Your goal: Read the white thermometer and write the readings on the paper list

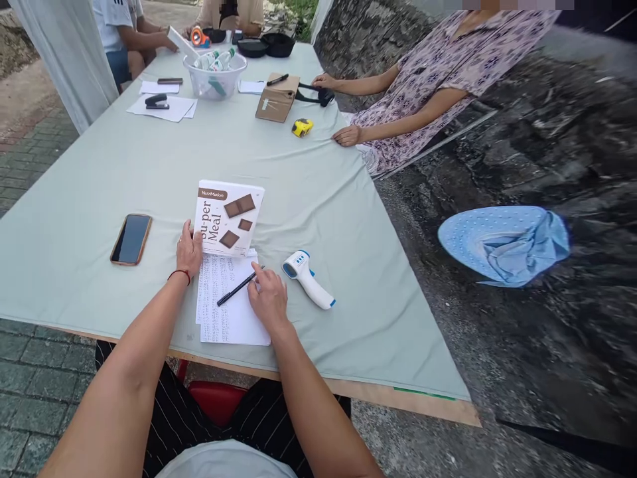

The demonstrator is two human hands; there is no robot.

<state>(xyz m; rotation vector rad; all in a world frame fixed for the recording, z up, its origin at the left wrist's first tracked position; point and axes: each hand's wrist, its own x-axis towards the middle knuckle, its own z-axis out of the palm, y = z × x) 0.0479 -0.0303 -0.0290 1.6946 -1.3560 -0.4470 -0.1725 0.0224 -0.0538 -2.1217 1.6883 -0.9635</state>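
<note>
A white box printed "Su-per Meal" [230, 216] with brown squares lies at the top end of some handwritten sheets [239, 325]. My left hand [189, 251] grips the box at its lower left edge, thumb on the front, other fingers partly hidden. A black pen [233, 291] slants across the sheets. Around the pen's upper end, the thumb and index finger of my right hand [269, 297] are closed, the remaining fingers curled. Just right of that hand lies a white and blue infrared thermometer [311, 282]. Left of the box is a phone [131, 239] with a dark screen.
Farther up the table [89, 245] are a stapler [157, 101] on paper, a tub of bottles [215, 83], a brown notebook [277, 99], a yellow tape measure [302, 127] and black pans [266, 46]. A person [423, 99] rests both hands at the right edge. A blue hat [502, 245] lies beyond.
</note>
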